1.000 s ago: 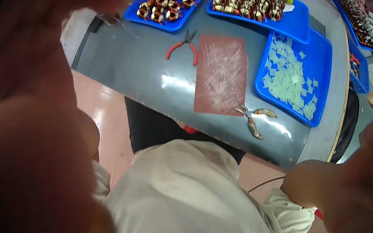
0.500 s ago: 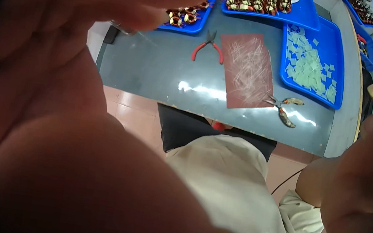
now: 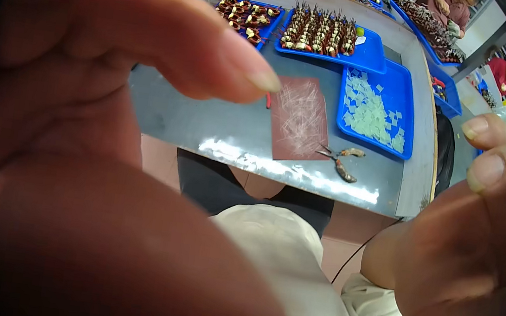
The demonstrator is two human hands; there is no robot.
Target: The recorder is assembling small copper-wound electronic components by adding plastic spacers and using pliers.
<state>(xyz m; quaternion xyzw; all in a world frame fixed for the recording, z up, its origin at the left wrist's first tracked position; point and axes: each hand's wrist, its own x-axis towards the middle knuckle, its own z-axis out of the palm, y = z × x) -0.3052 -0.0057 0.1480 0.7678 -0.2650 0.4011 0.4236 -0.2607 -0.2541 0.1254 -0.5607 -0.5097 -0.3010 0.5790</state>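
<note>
Left hand point(image 3: 96, 137) looming open and empty right at the lens, right hand point(image 3: 477, 251) hovering loosely curled, empty, pliers point(image 3: 340, 162) lying between them near the table's point(image 3: 206, 126) front edge

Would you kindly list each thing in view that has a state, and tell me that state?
left hand: raised close to the camera, empty, fingers curled
right hand: raised at the right edge, empty
scissors: lying flat on the table, blades shut
brown mat: flat, strewn with thin wire bits
tray of pale squares: partly filled
tray of bristly parts: parts stand in rows
</note>
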